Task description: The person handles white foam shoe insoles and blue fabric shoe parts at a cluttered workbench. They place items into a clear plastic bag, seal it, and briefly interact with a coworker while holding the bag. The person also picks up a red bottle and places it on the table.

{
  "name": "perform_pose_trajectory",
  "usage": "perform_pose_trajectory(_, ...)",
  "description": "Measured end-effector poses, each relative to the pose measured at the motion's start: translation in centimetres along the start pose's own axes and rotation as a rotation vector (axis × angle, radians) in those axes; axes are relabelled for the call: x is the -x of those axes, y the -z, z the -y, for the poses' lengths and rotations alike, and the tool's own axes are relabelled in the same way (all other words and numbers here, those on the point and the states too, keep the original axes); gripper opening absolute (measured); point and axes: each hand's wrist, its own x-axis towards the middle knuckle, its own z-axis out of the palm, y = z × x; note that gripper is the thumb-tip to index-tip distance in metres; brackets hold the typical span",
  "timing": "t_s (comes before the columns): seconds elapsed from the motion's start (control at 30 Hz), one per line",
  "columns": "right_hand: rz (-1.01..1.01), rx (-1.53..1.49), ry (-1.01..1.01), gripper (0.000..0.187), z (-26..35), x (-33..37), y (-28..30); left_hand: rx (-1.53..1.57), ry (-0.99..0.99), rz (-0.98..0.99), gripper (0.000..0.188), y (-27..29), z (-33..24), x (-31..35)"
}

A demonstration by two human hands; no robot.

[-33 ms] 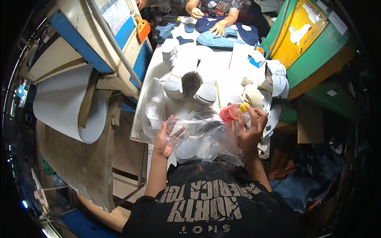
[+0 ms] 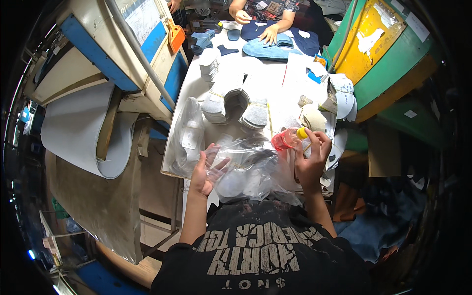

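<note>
A crumpled clear plastic bag (image 2: 258, 172) spreads between my hands at the table's near edge. My left hand (image 2: 209, 169) has the bag's left part, its fingers and thumb apart with the thin film over them. My right hand (image 2: 314, 157) is curled at a tilted clear bottle (image 2: 284, 140) with pink-red on it. Index finger and thumb are at its yellow cap (image 2: 301, 133); part of the grip is hidden. Pale round shapes show dimly through the bag. Just beyond stand stacks of grey-white cut pieces (image 2: 223, 101), some tied with yellow bands.
Another plastic bag (image 2: 189, 135) lies left on the white table (image 2: 194, 81). More banded cut pieces (image 2: 341, 93) crowd the right edge. Across the table a co-worker's hands (image 2: 269, 34) rest over blue pieces (image 2: 268, 48). Cabinets (image 2: 383, 54) flank the right side; large sheets (image 2: 78, 123) hang left.
</note>
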Motion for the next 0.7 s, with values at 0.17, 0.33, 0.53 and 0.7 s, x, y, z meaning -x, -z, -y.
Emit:
perform_pose_trajectory(0.17, 0.002, -0.135, 0.072, 0.035, -2.5, 0.4, -2.8, -0.019, 0.015, -0.007, 0.062, 0.2, -0.3, -0.9)
perform_pose_trajectory(0.33, -0.024, -0.318, -0.073, 0.030, -3.6, 0.3, -4.6, 0.031, 0.018, 0.004, 0.061, 0.3, -0.1, -1.0)
perform_pose_trajectory(0.53, -0.139, -0.441, -0.173, 0.029, -5.1, -0.9, -3.2, 0.052, 0.024, 0.020, 0.060, 0.5, -0.1, -0.7)
perform_pose_trajectory(0.7, -0.318, -0.926, -0.504, 0.026, -6.3, -2.7, 0.0, 0.046, 0.045, 0.013, 0.060, 0.5, -0.1, -0.8)
